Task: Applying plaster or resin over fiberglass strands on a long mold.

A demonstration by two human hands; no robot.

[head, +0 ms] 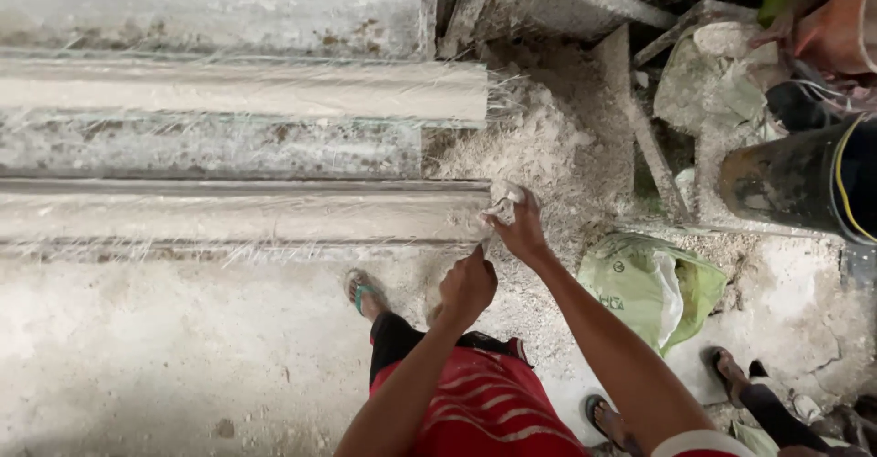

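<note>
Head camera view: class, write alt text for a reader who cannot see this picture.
Seen from above, a person's right hand presses a pale lump of plaster against the end of a long moulded plaster strip on the floor, with the left hand closed just below it. A second strip lies parallel beyond, and a green plastic bag sits to the right amid rubble.

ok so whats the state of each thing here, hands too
left hand: closed in a fist, just below the near moulding's end
right hand: gripping a white lump, pressed at the near moulding's end
near plaster moulding: lying flat, loose fibres along its edges
far plaster moulding: lying flat, fibres sticking out of its end
green plastic bag: crumpled on the floor, mouth open
black pipe: lying on its side, dusty
</note>
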